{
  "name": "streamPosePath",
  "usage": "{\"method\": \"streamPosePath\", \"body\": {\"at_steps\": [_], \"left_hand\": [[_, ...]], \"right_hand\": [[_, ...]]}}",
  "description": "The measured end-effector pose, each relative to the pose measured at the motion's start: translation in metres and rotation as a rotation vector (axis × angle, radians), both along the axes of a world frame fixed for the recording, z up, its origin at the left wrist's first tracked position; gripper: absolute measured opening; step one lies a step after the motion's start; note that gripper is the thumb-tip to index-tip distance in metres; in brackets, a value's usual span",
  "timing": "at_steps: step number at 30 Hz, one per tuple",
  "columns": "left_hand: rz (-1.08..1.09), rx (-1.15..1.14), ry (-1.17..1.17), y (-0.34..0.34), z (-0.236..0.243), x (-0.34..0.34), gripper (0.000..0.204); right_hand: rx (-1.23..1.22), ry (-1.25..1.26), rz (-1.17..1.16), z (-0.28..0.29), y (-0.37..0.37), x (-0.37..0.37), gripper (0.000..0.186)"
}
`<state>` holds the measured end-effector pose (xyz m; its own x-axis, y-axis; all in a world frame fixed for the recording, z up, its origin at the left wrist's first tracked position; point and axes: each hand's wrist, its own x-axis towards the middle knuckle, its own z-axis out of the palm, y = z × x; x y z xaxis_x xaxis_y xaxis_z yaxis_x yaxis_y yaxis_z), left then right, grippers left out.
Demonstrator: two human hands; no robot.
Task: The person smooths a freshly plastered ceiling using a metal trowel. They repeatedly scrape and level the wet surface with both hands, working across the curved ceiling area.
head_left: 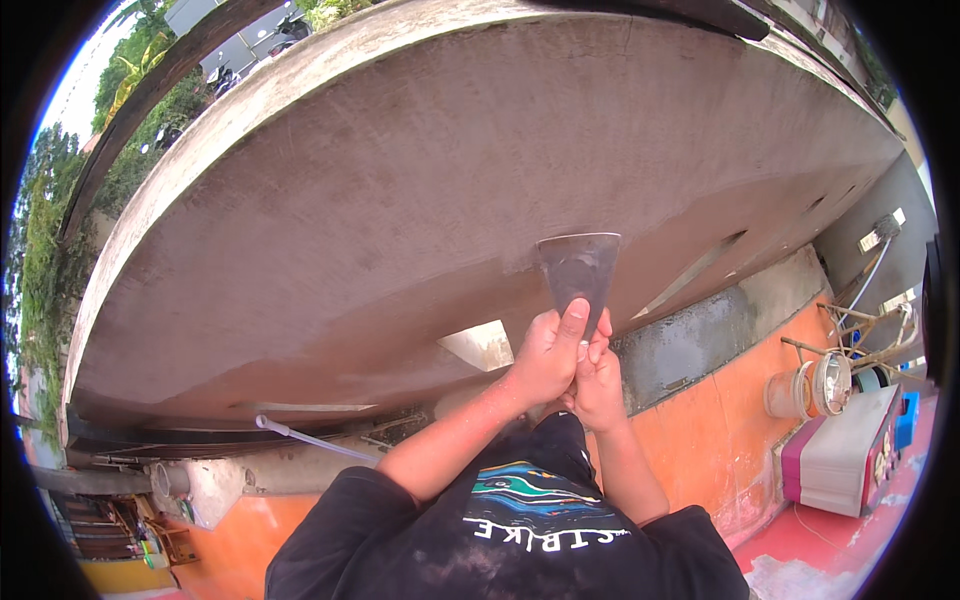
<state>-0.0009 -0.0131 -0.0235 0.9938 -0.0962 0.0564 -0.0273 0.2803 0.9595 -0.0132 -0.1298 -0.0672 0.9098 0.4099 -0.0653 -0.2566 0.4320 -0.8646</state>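
Observation:
A wide-bladed scraper (578, 268) points away from me, its broad edge meeting the grey-brown wall (400, 170). My left hand (548, 358) is closed around its lower part, the thumb lying along the base of the blade. Against it, my right hand (598, 385) is also closed, with its fingers wrapped at the handle. Most of the handle is hidden by the hands. The wall's surface is smooth, with darker, damp-looking patches lower down. A light opening (485, 346) shows in it just left of the scraper.
A pale pipe (315, 440) slants near my left forearm. At right, buckets (785, 395) stand by a white-and-magenta appliance-like box (835, 455) and a blue container (907, 424). A long-handled brush (886, 228) leans beyond them. An orange lower wall (700, 430) runs below a wet grey ledge (690, 345).

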Motion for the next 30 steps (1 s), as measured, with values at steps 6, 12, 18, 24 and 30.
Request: {"method": "streamPosePath", "body": {"at_steps": [6, 12, 18, 24, 30], "left_hand": [[-0.055, 0.075, 0.131, 0.003, 0.003, -0.004, 0.057], [-0.091, 0.068, 0.196, -0.001, -0.002, -0.005, 0.056], [-0.018, 0.014, 0.148, -0.005, -0.027, -0.019, 0.055], [-0.012, 0.054, 0.050, -0.002, -0.002, -0.004, 0.057], [0.007, 0.081, -0.070, 0.011, 0.035, -0.002, 0.059]], "right_hand": [[0.002, 0.118, -0.047, 0.006, 0.011, -0.012, 0.029], [-0.015, 0.035, 0.056, 0.004, 0.002, -0.011, 0.031], [-0.002, 0.097, -0.017, -0.017, 0.007, -0.031, 0.025], [0.038, 0.047, -0.043, 0.002, 0.014, -0.013, 0.025], [0.004, -0.084, -0.060, 0.024, 0.016, -0.004, 0.034]]}}
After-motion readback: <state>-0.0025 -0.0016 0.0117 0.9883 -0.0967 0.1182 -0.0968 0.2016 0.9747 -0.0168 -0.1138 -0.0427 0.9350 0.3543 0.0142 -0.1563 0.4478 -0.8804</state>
